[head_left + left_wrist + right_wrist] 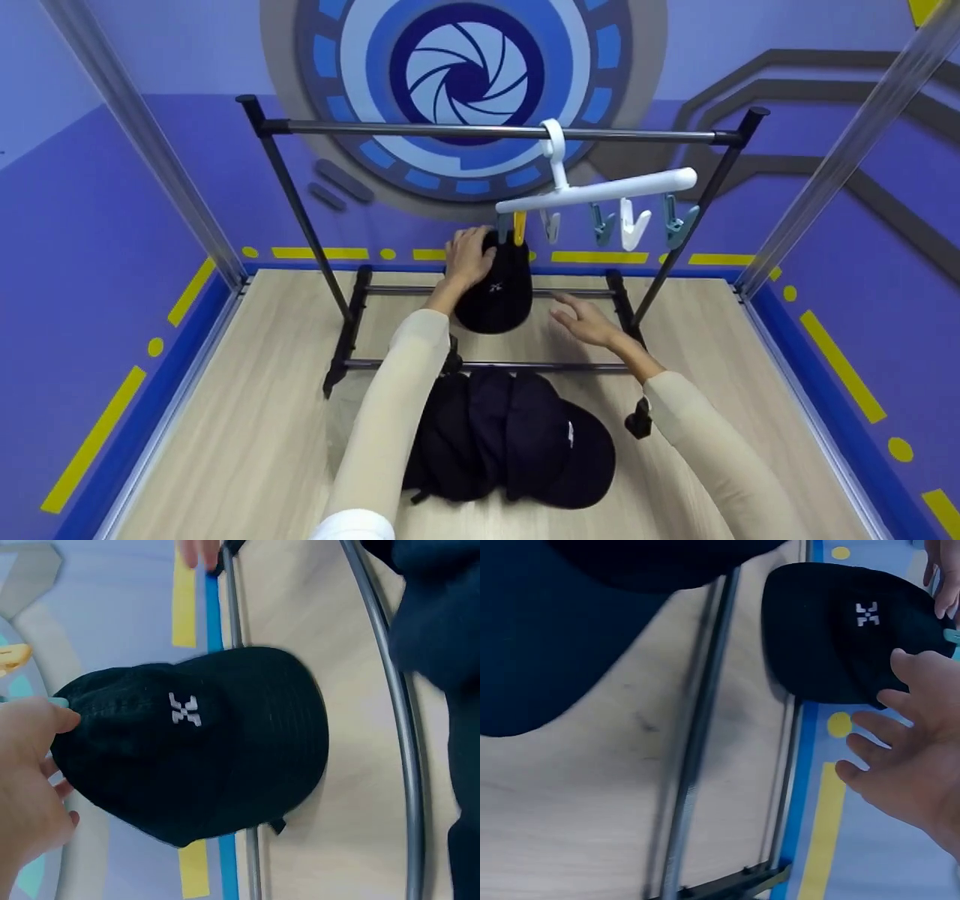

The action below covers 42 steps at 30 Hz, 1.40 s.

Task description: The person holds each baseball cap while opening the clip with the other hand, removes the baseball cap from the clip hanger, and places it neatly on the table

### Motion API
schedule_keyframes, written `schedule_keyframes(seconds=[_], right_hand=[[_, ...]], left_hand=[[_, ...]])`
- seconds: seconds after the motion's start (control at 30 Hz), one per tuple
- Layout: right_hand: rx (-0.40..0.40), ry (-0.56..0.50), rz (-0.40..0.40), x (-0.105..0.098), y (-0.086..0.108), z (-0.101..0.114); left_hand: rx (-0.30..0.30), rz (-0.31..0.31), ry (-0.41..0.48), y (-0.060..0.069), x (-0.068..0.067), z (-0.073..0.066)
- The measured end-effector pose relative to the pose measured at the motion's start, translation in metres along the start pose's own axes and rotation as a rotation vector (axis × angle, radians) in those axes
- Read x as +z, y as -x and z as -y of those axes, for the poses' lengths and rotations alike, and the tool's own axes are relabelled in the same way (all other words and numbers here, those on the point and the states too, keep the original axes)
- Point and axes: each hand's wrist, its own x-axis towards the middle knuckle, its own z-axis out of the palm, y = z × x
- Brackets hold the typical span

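Note:
A black baseball cap (493,304) with a small white emblem hangs brim down below the left end of a white clip hanger (600,193). My left hand (469,259) holds the cap's upper edge; in the left wrist view the thumb lies on its front and the fingers go behind. Beside that hand are a dark teal clip (503,227) and a yellow clip (519,229). To the cap's right, my right hand (589,324) has its fingers loosely spread and holds nothing. In the right wrist view, a teal clip (952,636) meets the cap's top.
The hanger hooks over the top bar (420,130) of a black metal rack. More clips, among them a white one (634,225), dangle along it. Several dark caps (517,442) lie stacked on the wooden floor in front of the rack's lower bar (555,367). Blue walls surround it.

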Motion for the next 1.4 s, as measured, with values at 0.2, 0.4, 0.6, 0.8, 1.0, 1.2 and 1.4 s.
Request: schedule_keyframes(seconds=[0.2,0.4,0.6,0.8,1.0,1.2,1.4], right_hand=[[-0.017,-0.165,-0.123,-0.005,-0.028,0.023],[0.059,-0.397,-0.146,-0.004,-0.057,0.037],[0.125,-0.585,-0.127,0.006,-0.074,0.043],[0.132,-0.590,-0.155,0.013,-0.079,0.059],[0.111,-0.585,-0.202,0.017,-0.085,0.072],[0.176,-0.656,-0.282,0.018,-0.087,0.074],[0.262,-0.736,-0.281,0.018,-0.087,0.071]], left_hand=[[0.027,-0.024,0.015,0.008,-0.001,-0.002],[0.056,0.090,0.053,0.017,-0.012,-0.001],[0.116,0.207,0.112,0.025,-0.021,-0.001],[0.120,0.251,0.176,0.033,-0.026,0.003],[0.148,0.227,0.191,0.036,-0.024,0.005],[0.156,0.204,0.222,0.037,-0.022,0.002],[0.161,0.195,0.203,0.039,-0.017,0.000]])
